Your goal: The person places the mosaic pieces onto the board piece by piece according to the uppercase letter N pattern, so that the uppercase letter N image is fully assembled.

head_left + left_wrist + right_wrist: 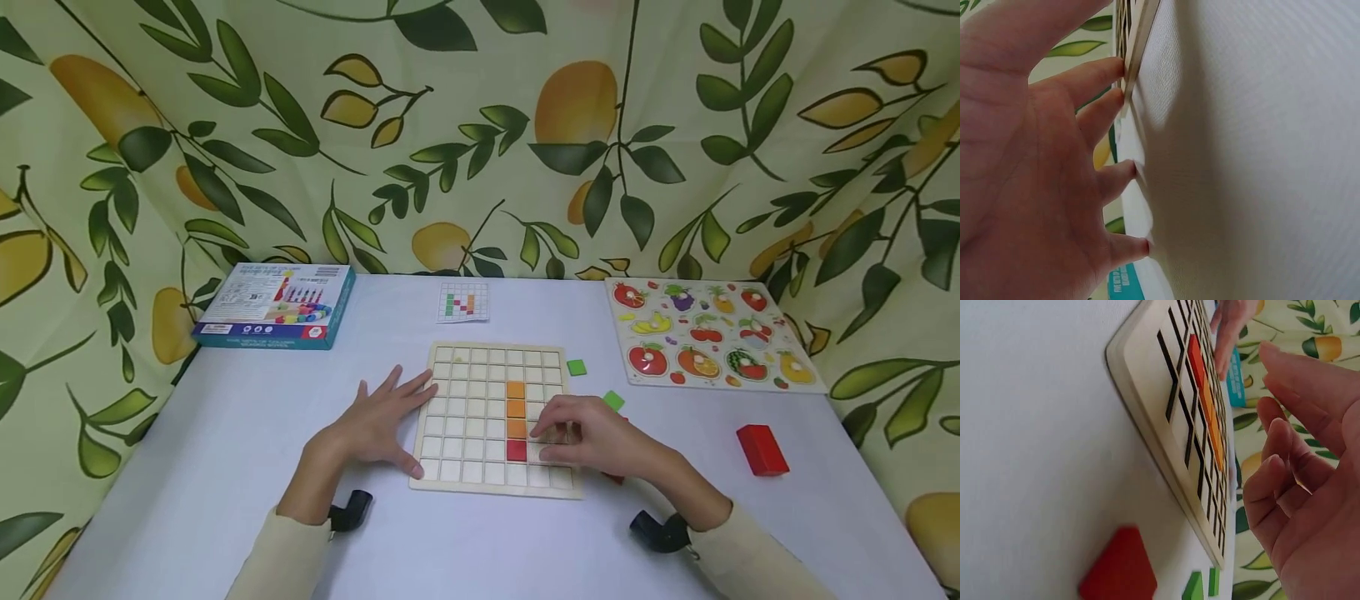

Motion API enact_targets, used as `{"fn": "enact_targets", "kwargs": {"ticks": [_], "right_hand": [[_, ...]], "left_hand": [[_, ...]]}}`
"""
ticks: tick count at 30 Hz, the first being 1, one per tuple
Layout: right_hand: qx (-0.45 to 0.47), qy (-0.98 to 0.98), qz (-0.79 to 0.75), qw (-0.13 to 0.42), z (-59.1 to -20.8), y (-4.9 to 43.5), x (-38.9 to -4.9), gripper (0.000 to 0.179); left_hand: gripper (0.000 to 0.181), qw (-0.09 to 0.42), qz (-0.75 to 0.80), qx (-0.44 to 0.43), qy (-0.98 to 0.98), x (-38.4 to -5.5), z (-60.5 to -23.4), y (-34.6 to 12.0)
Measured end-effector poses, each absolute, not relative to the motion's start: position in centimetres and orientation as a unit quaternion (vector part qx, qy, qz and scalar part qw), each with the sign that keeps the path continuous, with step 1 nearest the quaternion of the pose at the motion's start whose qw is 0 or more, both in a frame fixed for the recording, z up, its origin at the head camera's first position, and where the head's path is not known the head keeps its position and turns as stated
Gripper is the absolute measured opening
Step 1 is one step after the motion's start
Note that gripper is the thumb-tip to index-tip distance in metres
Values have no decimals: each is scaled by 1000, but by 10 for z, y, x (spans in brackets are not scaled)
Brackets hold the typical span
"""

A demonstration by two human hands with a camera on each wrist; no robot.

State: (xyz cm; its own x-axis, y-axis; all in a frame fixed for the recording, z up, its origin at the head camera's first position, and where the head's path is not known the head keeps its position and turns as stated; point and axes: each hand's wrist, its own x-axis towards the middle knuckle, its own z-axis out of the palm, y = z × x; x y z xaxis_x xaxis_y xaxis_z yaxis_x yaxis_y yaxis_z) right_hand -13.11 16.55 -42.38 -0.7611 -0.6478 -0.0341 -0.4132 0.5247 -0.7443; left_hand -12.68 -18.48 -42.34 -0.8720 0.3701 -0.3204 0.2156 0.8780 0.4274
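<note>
A wooden grid board [453,476] lies on the white table. One of its columns holds three orange tiles [516,408] with a red tile [516,451] below them. My left hand [375,423] spreads its fingers along the board's left edge, thumb at the near corner. Over the right part of the grid hovers my right hand [592,435], fingers loosely bent, thumb and index apart with nothing between them in the right wrist view. Two green tiles [576,367] lie just right of the board. A loose red piece [1119,569] sits beside it, mostly hidden under my right hand in the head view.
Behind the board lies a small pattern card [462,302] with coloured squares. A boxed game [273,304] is at the back left. At the back right is a fruit puzzle board [712,333], with a red block [762,450] nearer. Leaf-print cloth [480,167] hangs behind the table.
</note>
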Motion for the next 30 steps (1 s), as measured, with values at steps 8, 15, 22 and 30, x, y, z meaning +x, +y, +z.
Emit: {"fn": "enact_targets", "kwargs": {"ticks": [8,15,22,30], "right_hand": [[-284,872,-377,130,-418,198,-128,26],[-242,888,-376,110,-412,227,-122,33],[-221,897,-368,105,-413,247,-118,38],[-189,904,-365,118,-426,263,-113,38]], "left_hand": [[122,191,194,159,949,-125,-426,-188],[122,192,191,163,949,-127,-425,-186],[122,196,186,160,950,-130,-427,-187],[122,196,194,157,948,-130,-428,-187]]}}
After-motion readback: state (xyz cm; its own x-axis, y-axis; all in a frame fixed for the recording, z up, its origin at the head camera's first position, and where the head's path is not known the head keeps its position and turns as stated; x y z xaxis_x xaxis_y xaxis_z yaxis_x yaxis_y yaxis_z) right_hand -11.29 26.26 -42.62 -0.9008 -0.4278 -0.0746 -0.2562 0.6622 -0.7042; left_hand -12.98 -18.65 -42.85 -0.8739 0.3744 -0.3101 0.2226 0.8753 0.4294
